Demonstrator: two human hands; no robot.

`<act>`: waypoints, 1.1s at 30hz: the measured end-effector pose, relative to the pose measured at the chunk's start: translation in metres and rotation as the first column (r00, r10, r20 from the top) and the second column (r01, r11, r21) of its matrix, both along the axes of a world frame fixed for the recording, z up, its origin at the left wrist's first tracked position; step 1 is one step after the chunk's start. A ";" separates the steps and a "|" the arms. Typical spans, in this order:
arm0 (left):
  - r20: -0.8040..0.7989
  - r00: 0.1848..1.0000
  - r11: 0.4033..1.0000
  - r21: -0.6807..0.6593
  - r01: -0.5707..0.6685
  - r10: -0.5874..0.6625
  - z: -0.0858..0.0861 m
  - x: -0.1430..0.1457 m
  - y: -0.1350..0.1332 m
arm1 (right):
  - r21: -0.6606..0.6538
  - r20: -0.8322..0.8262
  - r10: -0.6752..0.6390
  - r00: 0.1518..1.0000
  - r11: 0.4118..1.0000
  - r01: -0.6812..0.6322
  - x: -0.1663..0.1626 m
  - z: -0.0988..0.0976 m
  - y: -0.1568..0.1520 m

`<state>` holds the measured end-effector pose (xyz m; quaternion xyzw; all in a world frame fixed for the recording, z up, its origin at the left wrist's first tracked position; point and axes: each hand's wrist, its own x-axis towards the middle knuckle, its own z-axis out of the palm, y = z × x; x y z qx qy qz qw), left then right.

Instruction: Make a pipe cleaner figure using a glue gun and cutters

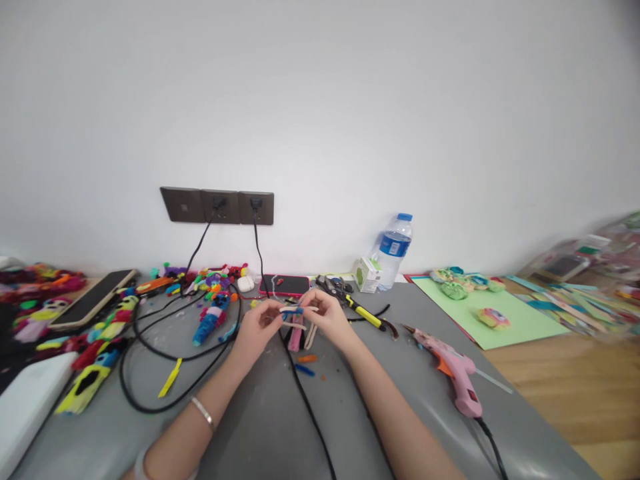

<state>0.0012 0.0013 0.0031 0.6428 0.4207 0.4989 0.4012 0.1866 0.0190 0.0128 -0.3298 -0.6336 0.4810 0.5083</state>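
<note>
My left hand (259,328) and my right hand (327,321) meet over the middle of the grey table. Both are closed, pinching a small bent piece of cream and blue pipe cleaner (293,310) between the fingertips. Just beneath, a pink pipe cleaner bundle (295,339) and a cream pipe cleaner (310,337) lie on the table, partly behind my fingers. Short orange (307,359) and blue (305,370) fuzzy pieces rest nearer to me. A bracelet circles my left wrist.
A pink glue gun (457,377) lies to the right, yellow-handled pliers (367,312) behind my right hand. A water bottle (395,252) leans by the wall. Black cable (131,393) loops across the left, among colourful pipe cleaner figures (95,373). Green paper (520,327) lies far right.
</note>
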 end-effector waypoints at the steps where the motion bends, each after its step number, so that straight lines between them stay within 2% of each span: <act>1: 0.001 1.000 1.000 -0.004 -0.003 0.003 0.001 0.000 0.000 | 0.005 0.009 -0.004 1.000 1.000 0.004 0.000 0.000 0.000; 15: 0.039 0.999 1.000 0.012 -0.015 0.015 0.005 0.002 -0.005 | -0.061 0.056 0.061 0.997 0.996 -0.057 -0.003 0.002 -0.006; 23: 0.063 0.998 0.999 0.042 0.000 -0.002 0.003 0.001 -0.005 | -0.022 0.121 0.068 0.990 0.998 -0.065 -0.001 -0.001 -0.005; 33: 0.106 0.994 1.000 0.023 -0.012 0.009 0.004 -0.001 -0.003 | -0.064 0.040 0.108 0.993 0.992 -0.105 -0.001 0.002 -0.006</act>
